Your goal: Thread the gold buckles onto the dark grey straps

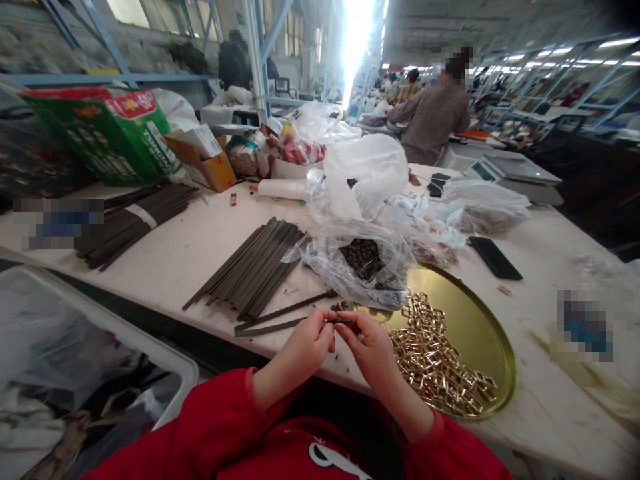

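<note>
The dark strip (273, 325) is lying at the front of the counter (200, 253), and the left hand (313, 341) and right hand (371, 348) are pinching its end in a narrow grip. It is looking thin, light and bendy, best held near that end.

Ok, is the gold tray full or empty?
Partly full: gold buckles are heaped along its left and near side; the far right of the tray is bare metal.
</note>
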Demonstrator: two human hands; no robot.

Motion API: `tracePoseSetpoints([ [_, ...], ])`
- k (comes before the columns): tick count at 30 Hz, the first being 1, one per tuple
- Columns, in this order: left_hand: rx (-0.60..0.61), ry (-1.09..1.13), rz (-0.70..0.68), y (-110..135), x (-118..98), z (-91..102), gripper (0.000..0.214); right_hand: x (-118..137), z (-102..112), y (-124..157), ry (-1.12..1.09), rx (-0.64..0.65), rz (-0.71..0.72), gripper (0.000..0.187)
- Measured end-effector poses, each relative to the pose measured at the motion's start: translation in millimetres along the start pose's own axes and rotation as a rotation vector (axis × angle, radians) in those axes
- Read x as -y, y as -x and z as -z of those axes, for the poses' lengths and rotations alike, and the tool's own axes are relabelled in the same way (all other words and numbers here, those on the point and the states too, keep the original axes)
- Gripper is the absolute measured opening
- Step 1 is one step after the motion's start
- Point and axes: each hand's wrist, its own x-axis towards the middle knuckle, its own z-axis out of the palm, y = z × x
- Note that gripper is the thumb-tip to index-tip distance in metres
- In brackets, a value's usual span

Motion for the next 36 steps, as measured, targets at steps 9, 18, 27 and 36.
tracePoseSetpoints([
  [9, 0.057, 0.117, 0.036, -0.6, 5.1, 2.8, 0.035, 4.1, -10.8, 11.9, -0.273, -0.028, -0.114, 0.034],
  [18, 0.191, 0.120, -0.037, 6.8, 4.2, 7.8, 0.046, 1.5, -6.3, 13.9, -0.848, 0.249, -0.472, 0.032],
  [27, 0.165, -0.005, 0.131, 12.6, 6.4, 5.9, 0.051, 5.9, -5.7, 29.2, -0.885, 0.166, -0.459, 0.028],
  [36, 0.258, 0.198, -0.027, 31.7, -7.7, 3.6, 0.027, 9.4, -0.2, 33.4, -0.665, 0.058, -0.360, 0.025],
])
